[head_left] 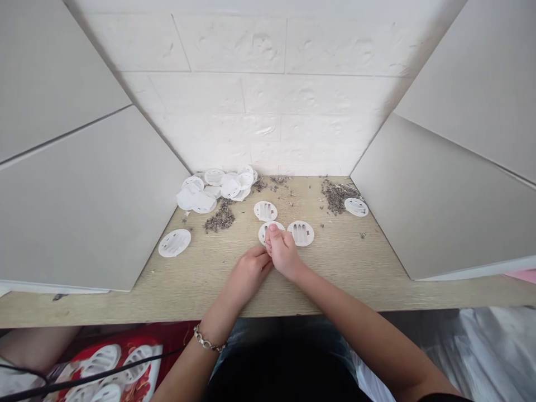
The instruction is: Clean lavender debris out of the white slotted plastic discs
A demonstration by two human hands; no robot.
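Observation:
My right hand (283, 252) is closed in a fist, thumb on top, over the lower part of a round white slotted plastic disc (264, 230). Anything inside that fist is hidden. Against it, my left hand (250, 271) has its fingers bent and pressed together near the disc's lower edge; what they hold cannot be made out. Close by on the table lie two similar slotted discs, one just behind (265, 210) and another to the right (301, 233). Each has several long slots, and dark bits show at the slot ends of the right one.
White discs (230, 185) are heaped at the back left, beside a pile of small grey metal pieces (221, 216). Another grey pile (337, 196) and a disc (356, 207) lie right. One disc (175, 243) is left. Grey panels (84, 195) flank the wooden table (335, 279).

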